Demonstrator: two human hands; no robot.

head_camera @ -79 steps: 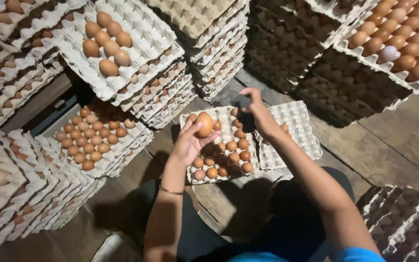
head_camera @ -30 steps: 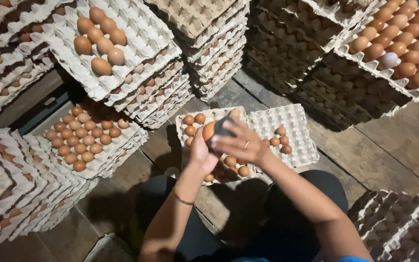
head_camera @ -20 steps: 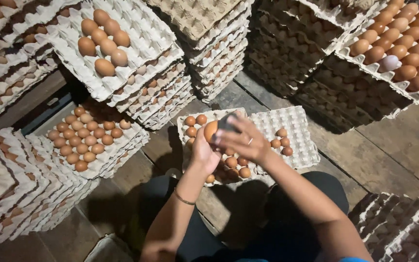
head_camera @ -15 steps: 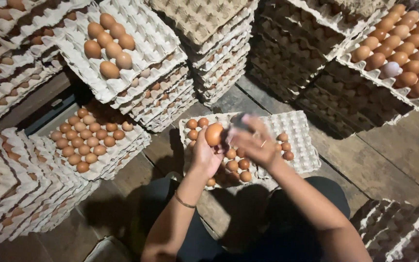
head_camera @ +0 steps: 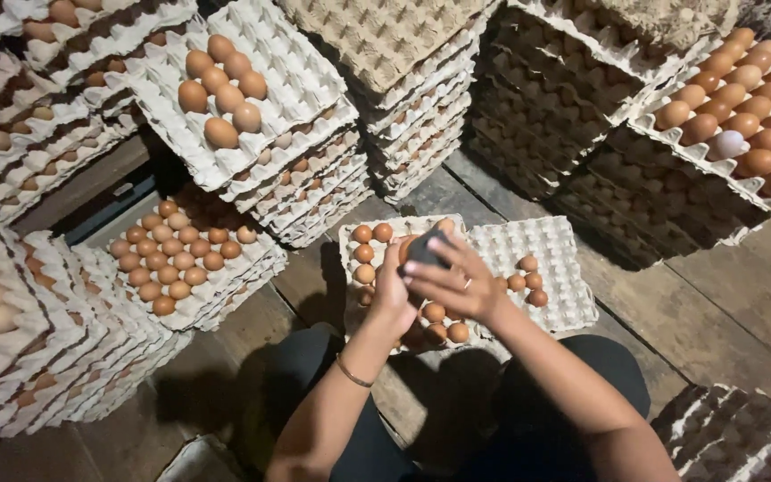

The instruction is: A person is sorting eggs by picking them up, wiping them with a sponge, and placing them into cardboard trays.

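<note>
My left hand (head_camera: 393, 293) holds a brown egg (head_camera: 406, 245) up over a white egg tray (head_camera: 355, 234) on the wooden floor. My right hand (head_camera: 462, 282) presses a small dark pad (head_camera: 426, 253) against that egg and covers most of it. The tray under my hands holds several brown eggs (head_camera: 364, 254). A second white tray (head_camera: 553, 243) lies touching it on the right, with several eggs (head_camera: 528, 278) near its left side.
Tall stacks of egg trays ring the floor space. A low stack full of brown eggs (head_camera: 180, 259) sits at the left, a higher tray with several eggs (head_camera: 225, 76) behind it. At the upper right is a full tray with one white egg (head_camera: 728, 143). My knees are below.
My right hand came back from the tray to the egg in my left hand. The dark pad now lies over the egg and hides more of it.
</note>
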